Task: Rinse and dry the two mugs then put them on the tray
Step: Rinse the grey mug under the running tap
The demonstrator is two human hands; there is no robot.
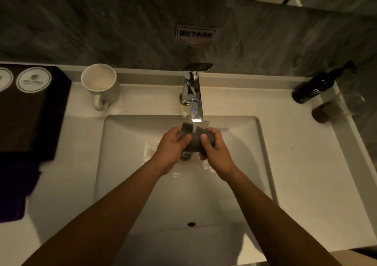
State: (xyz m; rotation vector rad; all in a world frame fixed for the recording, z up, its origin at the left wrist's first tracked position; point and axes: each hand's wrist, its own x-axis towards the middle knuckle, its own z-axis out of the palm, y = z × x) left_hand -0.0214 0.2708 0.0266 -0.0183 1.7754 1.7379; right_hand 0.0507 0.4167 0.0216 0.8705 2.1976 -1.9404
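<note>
A grey mug [194, 138] is held on its side over the white sink basin [126, 163], directly under the chrome faucet [193, 94], and water runs onto it. My left hand [173, 146] grips its left end and my right hand [214, 149] grips its right end. The second mug [101, 85], white inside with its handle toward me, stands upright on the counter behind the basin's left corner. The black tray [51, 120] lies at the far left of the counter.
Two round white coasters [33, 80] lie on the tray. A dark purple cloth [14, 194] lies on the counter in front of the tray. A black pump bottle [318, 88] and a dark tumbler [326, 112] lie at the right, beside a glass panel.
</note>
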